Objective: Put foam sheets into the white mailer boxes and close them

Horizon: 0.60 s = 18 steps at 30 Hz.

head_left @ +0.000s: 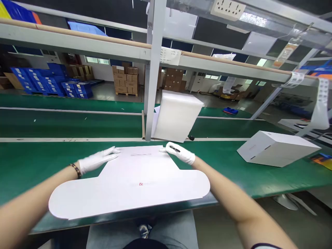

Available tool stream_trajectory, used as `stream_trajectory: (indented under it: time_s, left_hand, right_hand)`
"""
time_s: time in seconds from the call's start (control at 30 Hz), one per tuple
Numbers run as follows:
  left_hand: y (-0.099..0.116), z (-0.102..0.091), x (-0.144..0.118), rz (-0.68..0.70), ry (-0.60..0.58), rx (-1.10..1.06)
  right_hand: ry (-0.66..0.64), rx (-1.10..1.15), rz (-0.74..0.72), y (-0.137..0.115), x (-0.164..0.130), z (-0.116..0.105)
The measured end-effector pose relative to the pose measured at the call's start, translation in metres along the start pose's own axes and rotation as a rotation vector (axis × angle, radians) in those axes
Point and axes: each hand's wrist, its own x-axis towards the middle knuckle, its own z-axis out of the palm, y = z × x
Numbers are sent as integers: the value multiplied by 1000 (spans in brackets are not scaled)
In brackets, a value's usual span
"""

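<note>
A flat white card blank [129, 188] lay on the green bench [31, 162], w/ its wide rounded end toward the person & overhanging the near edge a bit. The narrower far part reached almost to the upright post [155, 69]. A small red mark was printed near the blank's middle, and a thin dark slit line ran across its far part.

Both hands were in white gloves. Left hand [97, 159] lay flat on the blank's far-left corner, fingers stretched out & slightly spread, palm down, pressing rather than gripping. A dark bead bracelet [75, 170] sat on that wrist. Right hand [180, 153] rested on the far-right corner, fingers curled down onto the edge; a dark stripe showed on the glove. Couldn't tell whether the fingertips pinched the edge or just pressed on it.

Just beyond the blank, a white stack [177, 116] of foam-like sheets leaned by the post, tilted, apart from both hands. A small dark object [191, 138] lay at its base. To the right, well apart, a made-up white box [277, 148] sat tilted on the bench, w/ slits in its near side.

Behind the bench ran 2 more green belt lanes [64, 121]. Further back: blue crates [46, 83] stacked on the floor at left, brown cartons [126, 80] on a pallet near center. A socket strip [228, 7] hung from the overhead rail, labels dangling at right.
</note>
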Motion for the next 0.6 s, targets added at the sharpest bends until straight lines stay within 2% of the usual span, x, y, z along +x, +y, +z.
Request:
stream_trajectory:
  time_s: [0.07,0.1,0.13,0.23,0.27,0.33,0.43,0.53,0.6]
  left_hand:
    - [15,-11,-9,-26,-179,286]
    - [20,-8,-16,35,-214,387]
    - [24,1,-23,140,-199,458]
    - [19,53,-47,512,50,641]
    - [13,72,-54,599,147,709]
    - [0,101,-63,681,287,823]
    - [-14,117,-61,689,341,892]
    - [-16,114,-46,636,319,877]
    - [-11,112,-27,504,263,856]
  right_hand:
    - [-222,-143,33,-21,-6,-8]
    - [-292,-218,38,-28,-12,-6]
    - [-320,-283,25,-32,-19,0]
    - [-237,-439,-145,-22,-46,39]
    - [-180,-485,-224,-13,-55,54]
    - [-66,-537,-332,7,-68,81]
    - [20,-540,-367,28,-73,99]
    - [-28,-593,-328,34,-60,95]
    - [-78,-673,-265,36,-43,87]
